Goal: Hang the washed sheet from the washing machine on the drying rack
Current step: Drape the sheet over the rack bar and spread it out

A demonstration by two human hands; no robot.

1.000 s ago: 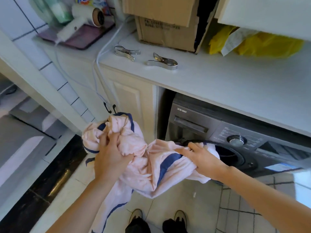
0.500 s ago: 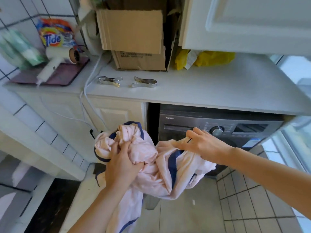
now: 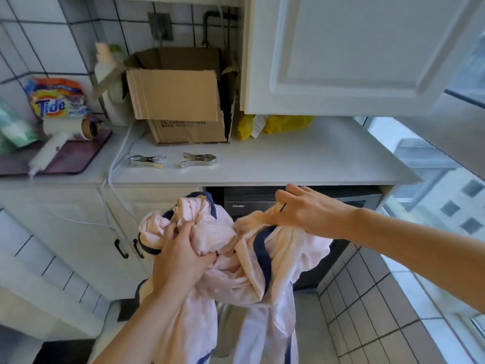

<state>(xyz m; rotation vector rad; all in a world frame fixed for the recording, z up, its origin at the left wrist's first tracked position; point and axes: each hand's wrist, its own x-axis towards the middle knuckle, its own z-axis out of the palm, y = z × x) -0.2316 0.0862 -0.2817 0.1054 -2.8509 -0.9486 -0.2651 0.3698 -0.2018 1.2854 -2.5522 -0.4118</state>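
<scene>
Left hand (image 3: 181,258), fingers clenched round a bunched wad of sheet (image 3: 236,279); soft pink cloth, navy border. Right hand (image 3: 307,208) pinches a fold of it higher up, other fingers loosely spread. Sheet is held in the air between both hands, in front of the washer (image 3: 341,199), two long tails hanging toward the floor (image 3: 367,324). Open floor to the right, grey tiles with dark grout; white cupboard doors (image 3: 78,232) close on the left. Washer is dark and sits under the white worktop (image 3: 301,158), whose front edge runs just behind the right hand. On the worktop: metal clip (image 3: 147,162) beside a second clip (image 3: 198,160) near the front, white cable (image 3: 115,166) dropping over the edge, hair dryer (image 3: 60,135) on a purple mat (image 3: 76,158), Tide bag (image 3: 56,101), open cardboard box (image 3: 175,98), yellow bag (image 3: 286,123) at the back. White wall cupboard (image 3: 354,53) above right, tiled wall behind
</scene>
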